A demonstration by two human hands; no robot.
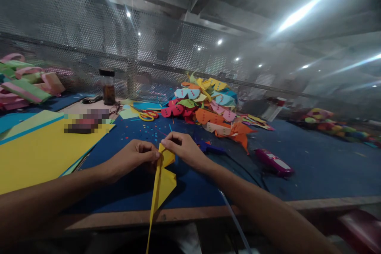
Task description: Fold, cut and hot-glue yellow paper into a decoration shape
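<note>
A yellow folded paper cutout with a notched edge hangs between my hands over the front of the table. My left hand pinches its upper left edge, thumb and forefinger closed on the paper. With its fingers bent over the top corner, my right hand grips the same cutout. A long thin yellow strip runs down from it past the table edge. Just behind my hands lie a blue glue gun with a black cord and scattered paper bits.
Colourful paper cutouts are heaped behind my hands. Yellow-handled scissors, a dark-lidded jar and large yellow sheets are to the left. A purple device lies right. Metal mesh stands behind the table.
</note>
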